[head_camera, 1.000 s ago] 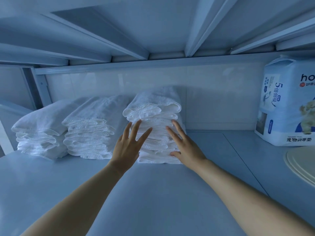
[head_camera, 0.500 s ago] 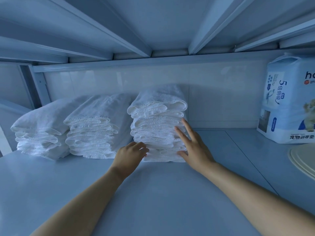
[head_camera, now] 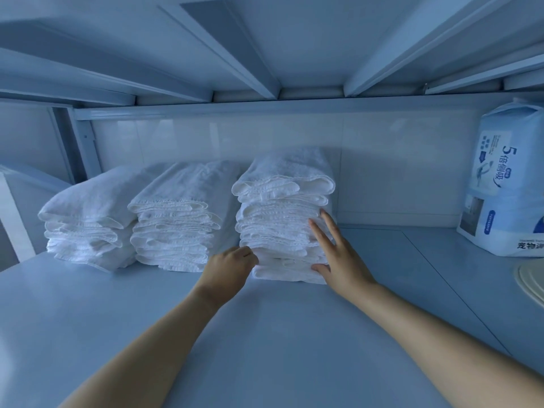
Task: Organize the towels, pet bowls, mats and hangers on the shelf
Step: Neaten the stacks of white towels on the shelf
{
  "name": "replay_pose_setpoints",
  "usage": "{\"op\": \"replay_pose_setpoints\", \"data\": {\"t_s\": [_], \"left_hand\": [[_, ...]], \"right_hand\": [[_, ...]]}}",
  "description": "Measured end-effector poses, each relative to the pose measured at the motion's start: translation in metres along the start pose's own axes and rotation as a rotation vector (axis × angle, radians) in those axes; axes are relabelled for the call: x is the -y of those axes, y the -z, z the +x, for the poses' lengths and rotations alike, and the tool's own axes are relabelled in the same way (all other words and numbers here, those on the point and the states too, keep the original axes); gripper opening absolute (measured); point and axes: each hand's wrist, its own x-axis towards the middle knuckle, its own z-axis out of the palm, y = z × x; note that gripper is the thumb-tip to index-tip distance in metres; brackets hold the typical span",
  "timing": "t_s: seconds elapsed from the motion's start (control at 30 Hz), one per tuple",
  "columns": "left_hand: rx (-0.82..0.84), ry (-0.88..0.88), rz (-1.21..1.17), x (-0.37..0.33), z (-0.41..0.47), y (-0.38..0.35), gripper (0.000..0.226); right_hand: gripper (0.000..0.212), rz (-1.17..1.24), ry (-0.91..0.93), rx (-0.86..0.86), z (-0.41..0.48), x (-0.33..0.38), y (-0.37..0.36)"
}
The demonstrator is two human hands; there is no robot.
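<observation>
Three towel stacks [head_camera: 173,228] stand in a row centre left on the shelf [head_camera: 265,334]. The right hand [head_camera: 344,260] presses flat and outstretched against the rightmost stack [head_camera: 279,219]. The left hand [head_camera: 228,269] curls at its lower corner, grip unclear. Bowls, mats and hangers likely remain.

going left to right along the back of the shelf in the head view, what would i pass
left towel stack → middle towel stack → right towel stack → pet pad pack
</observation>
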Motion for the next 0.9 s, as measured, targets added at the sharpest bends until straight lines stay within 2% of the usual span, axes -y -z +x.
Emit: {"op": "replay_pose_setpoints", "data": {"t_s": [0.3,0.37,0.53,0.7,0.9], "left_hand": [[0.034,0.059,-0.050,0.030,-0.016,0.000,0.019],[-0.002,0.040,-0.064,0.028,-0.016,0.002,0.022],[-0.148,-0.056,-0.044,0.022,-0.008,0.012,0.049],[-0.051,-0.072,-0.063,0.018,-0.002,0.002,0.069],[-0.072,-0.120,-0.020,0.015,0.001,-0.012,0.082]], "right_hand": [[0.093,0.019,0.019,0.021,0.010,0.030,-0.013],[0.093,-0.002,0.007,0.027,0.009,0.032,-0.011],[0.089,-0.127,-0.050,-0.009,0.003,0.043,-0.007],[0.090,-0.227,-0.014,-0.023,0.000,0.056,-0.005],[0.075,-0.337,-0.014,0.032,0.000,0.056,-0.010]]}}
